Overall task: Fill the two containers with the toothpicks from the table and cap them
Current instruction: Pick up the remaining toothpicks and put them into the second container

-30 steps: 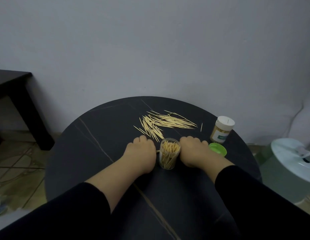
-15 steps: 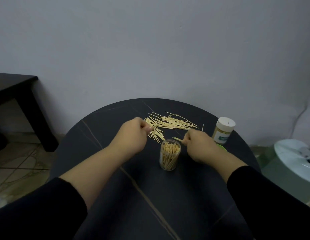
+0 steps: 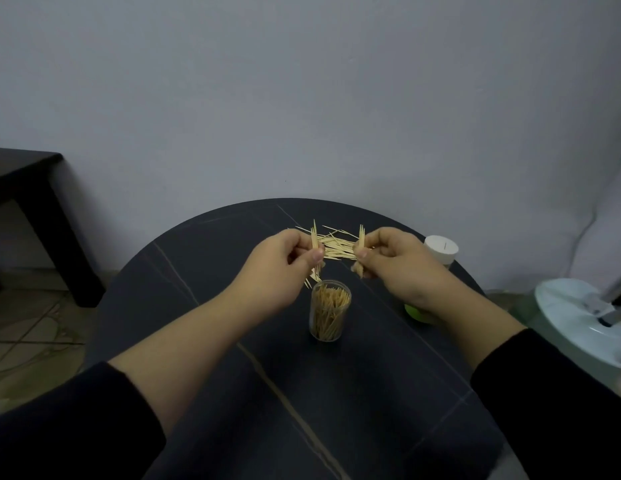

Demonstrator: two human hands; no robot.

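Clear open container (image 3: 330, 313) full of toothpicks (image 3: 329, 306), second container (image 3: 440, 250) capped

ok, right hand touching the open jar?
Apart. Head view: the right hand pinches toothpicks, with dark tabletop showing between it and the open jar.

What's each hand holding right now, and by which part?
Left hand pinches a toothpick bunch around mid-length, ends sticking out above and below; right hand pinches a second bunch likewise.

sleeves (image 3: 70, 424): black, long, pushed up to mid-forearm | forearms bare | hands: no gloves, no rings
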